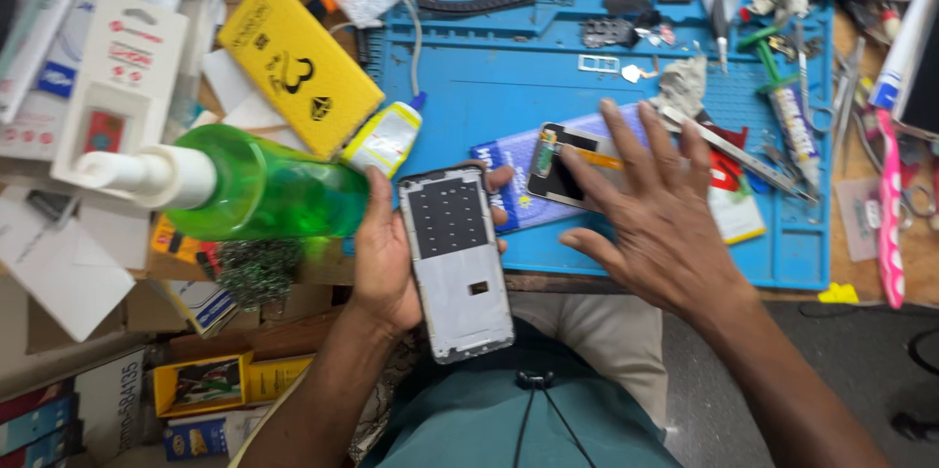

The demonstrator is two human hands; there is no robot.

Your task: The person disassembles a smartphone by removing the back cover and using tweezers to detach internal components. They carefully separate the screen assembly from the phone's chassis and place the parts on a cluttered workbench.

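Left hand (pixel 383 251) is gripping an opened phone frame (pixel 456 263) by its edges; right hand (pixel 653 206), fingers spread, is hovering over a small panel (pixel 559 167) lying on the blue mat (pixel 469 96) beside a green bottle (pixel 256 186).

I see a smooth metal phone frame (pixel 456 263) beside a shiny green plastic bottle (pixel 259 189), near the matt blue rubbery mat (pixel 489 87).

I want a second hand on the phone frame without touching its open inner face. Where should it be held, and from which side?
Probably by the long right edge of the phone frame, coming in from the right. The left hand already wraps the left edge, the frame is thin and flat, and the right hand is free over the blue mat.
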